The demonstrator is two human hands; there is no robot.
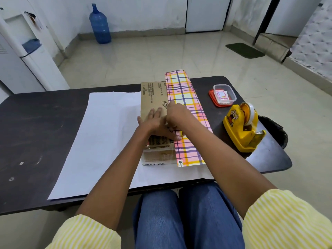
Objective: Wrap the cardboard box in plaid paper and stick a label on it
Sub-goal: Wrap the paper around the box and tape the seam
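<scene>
the cardboard box (152,97) lies flat on the dark counter (36,132), directly under both hands, resting on the white underside (107,132) of a big sheet that spreads out from the left grip toward the person's left and back to the near counter edge; the same sheet's right part, the plaid paper (181,88), is folded up and over the right strip of the box top, its pink, yellow and purple checks running from beyond the right grip back toward the person; the rest of the box top is bare brown card with printed text; the left grip (156,123) lies palm down on that bare card, fingers straight and spread, pointing away from the person, the thumb stretched sideways so its tip touches the edge of the plaid paper; the right grip (177,115) sits just beside it and partly over it, on the paper's edge, fingers bent downward onto the seam; whether they pinch the paper or only press it cannot be told, since the fingertips are hidden; right of the right grip, near it, stands a yellow tape holder (240,130) with a roll of clear tape; beyond that, farther from the grip, a clear tub (231,94) holds a white label with a red border (221,95) and sits on a red lid (212,99); a black bin (276,130) shows just past the counter's right edge.
</scene>
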